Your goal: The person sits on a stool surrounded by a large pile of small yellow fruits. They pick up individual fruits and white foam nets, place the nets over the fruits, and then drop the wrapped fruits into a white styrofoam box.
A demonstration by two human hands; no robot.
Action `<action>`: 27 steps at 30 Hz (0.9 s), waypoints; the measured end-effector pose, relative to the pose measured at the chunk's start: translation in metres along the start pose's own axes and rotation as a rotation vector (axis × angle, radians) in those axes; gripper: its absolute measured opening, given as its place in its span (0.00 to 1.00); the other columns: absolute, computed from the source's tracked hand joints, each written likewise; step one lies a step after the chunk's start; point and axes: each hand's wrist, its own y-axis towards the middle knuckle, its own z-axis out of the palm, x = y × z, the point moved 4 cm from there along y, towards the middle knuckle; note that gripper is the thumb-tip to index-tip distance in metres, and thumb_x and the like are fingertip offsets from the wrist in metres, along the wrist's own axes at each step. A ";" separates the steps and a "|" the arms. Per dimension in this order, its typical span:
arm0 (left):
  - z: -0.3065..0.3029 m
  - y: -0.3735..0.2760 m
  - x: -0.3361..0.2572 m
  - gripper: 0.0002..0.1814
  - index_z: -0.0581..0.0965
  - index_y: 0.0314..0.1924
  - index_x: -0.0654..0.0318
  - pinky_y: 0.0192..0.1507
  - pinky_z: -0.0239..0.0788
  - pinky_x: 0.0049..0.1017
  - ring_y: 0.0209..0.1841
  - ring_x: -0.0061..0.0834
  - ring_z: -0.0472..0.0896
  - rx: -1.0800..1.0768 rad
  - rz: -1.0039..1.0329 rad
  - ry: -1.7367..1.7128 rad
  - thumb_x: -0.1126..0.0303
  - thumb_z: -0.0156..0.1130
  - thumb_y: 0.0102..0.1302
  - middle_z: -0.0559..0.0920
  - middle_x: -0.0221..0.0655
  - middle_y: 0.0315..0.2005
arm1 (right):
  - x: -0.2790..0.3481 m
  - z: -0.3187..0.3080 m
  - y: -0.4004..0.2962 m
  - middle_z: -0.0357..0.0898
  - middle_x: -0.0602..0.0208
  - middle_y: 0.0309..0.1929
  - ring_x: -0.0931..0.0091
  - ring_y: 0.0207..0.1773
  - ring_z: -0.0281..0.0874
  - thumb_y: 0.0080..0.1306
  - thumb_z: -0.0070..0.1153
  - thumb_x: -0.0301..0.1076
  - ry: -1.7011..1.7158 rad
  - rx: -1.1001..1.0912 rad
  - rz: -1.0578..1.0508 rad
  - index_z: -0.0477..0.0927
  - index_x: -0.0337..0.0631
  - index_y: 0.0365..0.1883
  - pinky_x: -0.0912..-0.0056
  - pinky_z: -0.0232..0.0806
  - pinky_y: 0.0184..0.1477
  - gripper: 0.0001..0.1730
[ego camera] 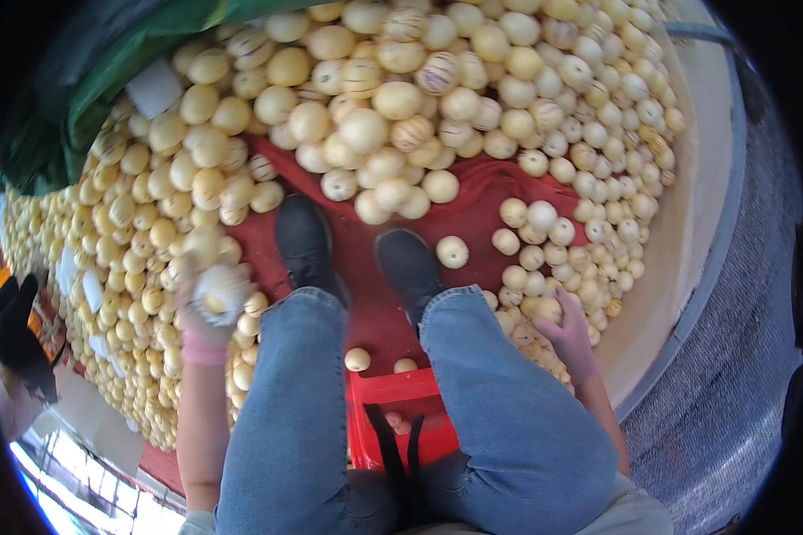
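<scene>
My left hand point(197, 314), in a pink glove and blurred, holds a white foam net sleeve point(222, 291) with something yellow showing through its opening. Just beyond those fingers is a blurred pale melon point(201, 246); I cannot tell whether the hand touches it. On the right, my right hand point(573, 338), also pink-gloved, has its thumb and fingers around a cream-yellow pepino melon point(546, 309) at the edge of the heap. Many more pepino melons point(363, 130), some streaked purple, are piled in front and on both sides.
Between my dark shoes point(405, 264) lies red cloth point(348, 267) with a few loose melons. A red plastic crate or stool point(401, 384) sits between my knees. Green sheeting point(127, 73) hangs at upper left. A pale curved wall point(676, 267) bounds the right. Another person point(23, 341) is at far left.
</scene>
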 end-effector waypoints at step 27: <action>0.186 0.033 0.059 0.30 0.76 0.54 0.70 0.41 0.75 0.22 0.37 0.22 0.82 0.394 -0.244 0.563 0.45 0.53 0.73 0.83 0.35 0.39 | 0.207 0.103 0.050 0.53 0.67 0.75 0.74 0.70 0.62 0.65 0.61 0.36 0.994 0.577 -0.374 0.41 0.49 0.79 0.74 0.68 0.58 0.52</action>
